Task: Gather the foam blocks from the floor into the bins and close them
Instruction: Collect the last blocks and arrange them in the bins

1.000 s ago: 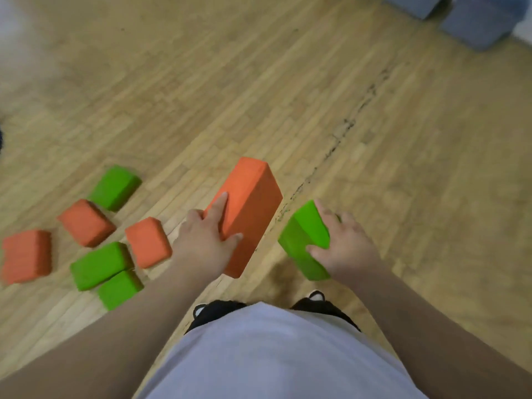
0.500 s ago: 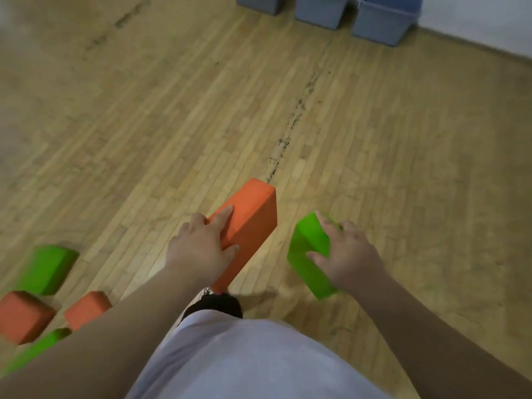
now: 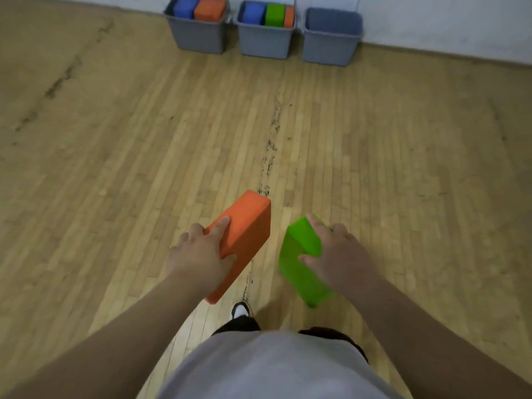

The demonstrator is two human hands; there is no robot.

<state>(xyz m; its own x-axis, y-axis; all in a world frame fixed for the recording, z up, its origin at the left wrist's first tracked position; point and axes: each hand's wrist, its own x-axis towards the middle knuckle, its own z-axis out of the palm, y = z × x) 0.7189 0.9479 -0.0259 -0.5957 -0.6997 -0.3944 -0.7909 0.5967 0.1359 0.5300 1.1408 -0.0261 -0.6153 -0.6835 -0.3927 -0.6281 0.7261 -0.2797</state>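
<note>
Above the plank wood floor (image 3: 115, 168), two matte foam blocks carried.
Left hand (image 3: 198, 254) grips the orange brick (image 3: 247, 228); right hand (image 3: 336, 254) grips the green block (image 3: 299, 263); three grey plastic bins (image 3: 264, 38) stand far.

Orange block (image 3: 244, 234), green block (image 3: 299, 263), both held tilted, three open grey bins (image 3: 264, 41) ahead

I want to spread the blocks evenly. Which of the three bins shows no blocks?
The rightmost bin: only its grey inside shows, while the left bin and the middle bin hold coloured blocks.
</note>
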